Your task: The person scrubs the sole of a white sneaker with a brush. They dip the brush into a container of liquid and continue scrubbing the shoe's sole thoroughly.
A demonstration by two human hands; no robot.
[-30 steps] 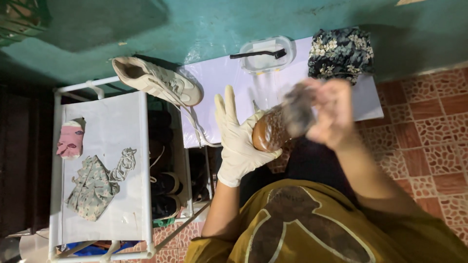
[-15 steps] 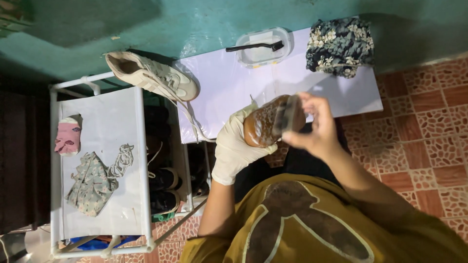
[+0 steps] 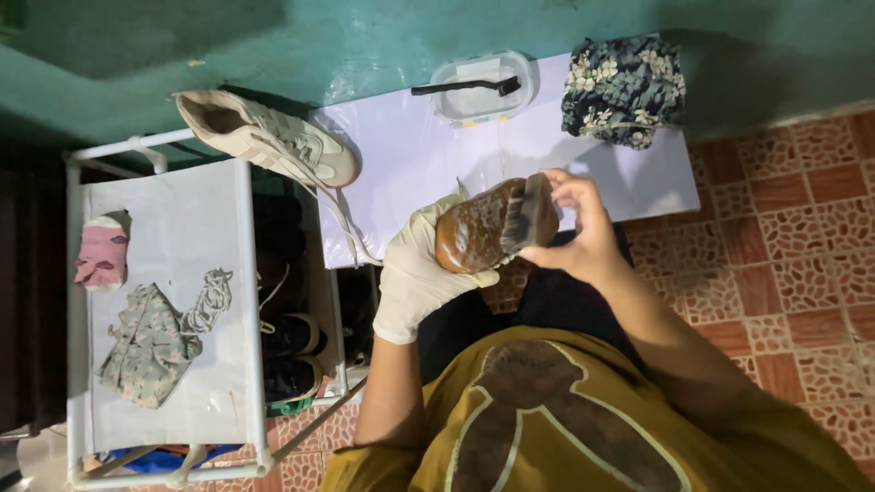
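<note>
The person wears a mustard-yellow short-sleeved shirt with a large dark brown figure printed on the chest, outlined in a thin pale line. The left hand is covered by a cream-white latex glove reaching just past the wrist, slightly wrinkled. The right hand is bare, as are both forearms.

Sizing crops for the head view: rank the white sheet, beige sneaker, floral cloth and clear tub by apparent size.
1. white sheet, clearly largest.
2. beige sneaker.
3. floral cloth, a close call with the sneaker.
4. clear tub, smallest; a dark brush lies across it.
</note>
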